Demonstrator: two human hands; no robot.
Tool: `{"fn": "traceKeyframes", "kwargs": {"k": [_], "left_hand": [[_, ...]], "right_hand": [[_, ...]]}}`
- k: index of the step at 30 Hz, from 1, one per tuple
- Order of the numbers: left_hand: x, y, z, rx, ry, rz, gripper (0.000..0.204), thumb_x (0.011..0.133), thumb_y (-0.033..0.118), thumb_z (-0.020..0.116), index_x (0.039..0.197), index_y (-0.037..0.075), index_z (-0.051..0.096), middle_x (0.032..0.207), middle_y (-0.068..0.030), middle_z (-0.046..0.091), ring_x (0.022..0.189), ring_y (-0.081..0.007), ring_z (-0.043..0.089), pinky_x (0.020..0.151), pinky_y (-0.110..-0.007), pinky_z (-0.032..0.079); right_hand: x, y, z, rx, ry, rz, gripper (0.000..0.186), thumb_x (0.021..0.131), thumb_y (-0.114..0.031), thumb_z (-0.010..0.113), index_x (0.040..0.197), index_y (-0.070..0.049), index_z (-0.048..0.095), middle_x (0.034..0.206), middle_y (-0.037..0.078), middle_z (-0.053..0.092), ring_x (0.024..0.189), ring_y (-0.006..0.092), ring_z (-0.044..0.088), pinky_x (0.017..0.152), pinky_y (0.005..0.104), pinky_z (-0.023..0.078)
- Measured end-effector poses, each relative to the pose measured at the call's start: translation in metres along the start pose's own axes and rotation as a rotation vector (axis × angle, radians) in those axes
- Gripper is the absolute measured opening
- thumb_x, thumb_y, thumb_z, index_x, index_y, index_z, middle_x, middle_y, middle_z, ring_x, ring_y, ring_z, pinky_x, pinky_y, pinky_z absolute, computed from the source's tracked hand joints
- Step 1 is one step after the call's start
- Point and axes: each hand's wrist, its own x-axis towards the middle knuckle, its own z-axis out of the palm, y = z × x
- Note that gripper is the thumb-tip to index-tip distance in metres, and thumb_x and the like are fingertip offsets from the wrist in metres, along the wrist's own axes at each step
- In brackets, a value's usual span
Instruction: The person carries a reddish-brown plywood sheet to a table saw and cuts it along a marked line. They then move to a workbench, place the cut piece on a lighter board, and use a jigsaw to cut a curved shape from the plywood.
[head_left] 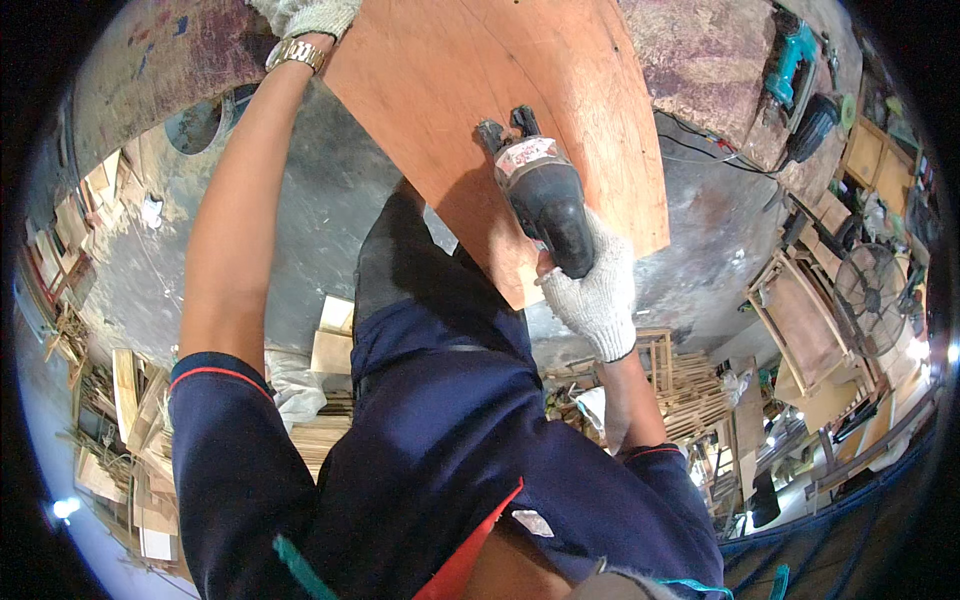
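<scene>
A gloved right hand, my right hand (598, 290), is closed round the rear of a handheld power tool (550, 205) with a black body, a greyish head and a worn label. Two dark prongs stick out from the tool's front end. The tool is over a reddish-brown plywood sheet (440, 75), which narrows to a corner near my body. My left hand (305, 15), also in a white knit glove, is at the sheet's far left edge. The top of the picture cuts off its fingers, so their grip is hidden. A metal watch (297, 54) circles my left wrist.
Stained work surfaces (700, 60) lie under and beside the sheet. A teal power tool (792, 65), a black tool (812, 125) and a cable (715, 150) are at the far right. A fan (868, 290) and wooden frames (800, 320) stand right; wood scraps (125, 390) pile up left.
</scene>
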Motion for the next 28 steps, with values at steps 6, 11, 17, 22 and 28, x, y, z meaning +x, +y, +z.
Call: {"fn": "traceKeyframes", "kwargs": {"k": [6, 11, 17, 22, 28], "left_hand": [[0.052, -0.014, -0.051, -0.061, -0.154, 0.023, 0.076, 0.094, 0.056, 0.055, 0.147, 0.003, 0.044, 0.15, -0.02, 0.046, 0.139, -0.0388, 0.039, 0.116, -0.051, 0.031], [0.076, -0.014, 0.013, -0.101, -0.022, 0.076, 0.077, 0.099, 0.058, 0.045, 0.156, 0.006, 0.035, 0.161, -0.0223, 0.032, 0.15, -0.0416, 0.027, 0.121, -0.057, 0.021], [0.075, -0.007, 0.01, -0.094, -0.046, 0.13, 0.076, 0.099, 0.055, 0.047, 0.158, 0.009, 0.034, 0.162, -0.0234, 0.031, 0.15, -0.0439, 0.025, 0.122, -0.059, 0.019], [0.048, -0.009, 0.017, -0.063, 0.034, 0.164, 0.075, 0.097, 0.054, 0.049, 0.157, 0.01, 0.035, 0.159, -0.0245, 0.034, 0.147, -0.0456, 0.029, 0.121, -0.06, 0.02], [0.0, -0.007, 0.009, -0.052, -0.017, 0.134, 0.079, 0.095, 0.056, 0.052, 0.159, 0.013, 0.033, 0.161, -0.0221, 0.031, 0.149, -0.0446, 0.026, 0.12, -0.06, 0.021]], "right_hand": [[-0.002, 0.005, -0.001, -0.003, -0.029, -0.058, 0.045, 0.069, -0.013, 0.073, 0.111, -0.001, 0.067, 0.082, 0.021, 0.071, 0.081, 0.0378, 0.073, 0.072, 0.0413, 0.056], [0.003, -0.006, -0.005, 0.045, -0.061, 0.032, 0.043, 0.069, -0.012, 0.072, 0.109, 0.0, 0.067, 0.073, 0.018, 0.071, 0.066, 0.0307, 0.072, 0.065, 0.0388, 0.056], [0.0, -0.004, -0.004, 0.04, -0.057, 0.03, 0.041, 0.069, -0.011, 0.071, 0.107, 0.001, 0.066, 0.068, 0.016, 0.069, 0.059, 0.0263, 0.07, 0.061, 0.0371, 0.056], [-0.017, 0.013, -0.005, -0.035, -0.093, -0.011, 0.043, 0.068, -0.011, 0.071, 0.109, 0.0, 0.067, 0.075, 0.018, 0.071, 0.07, 0.0297, 0.073, 0.068, 0.0394, 0.056], [-0.047, 0.051, -0.003, 0.057, -0.145, 0.096, 0.049, 0.07, -0.015, 0.073, 0.116, -0.002, 0.065, 0.082, 0.019, 0.073, 0.076, 0.0316, 0.074, 0.071, 0.0402, 0.056]]}}
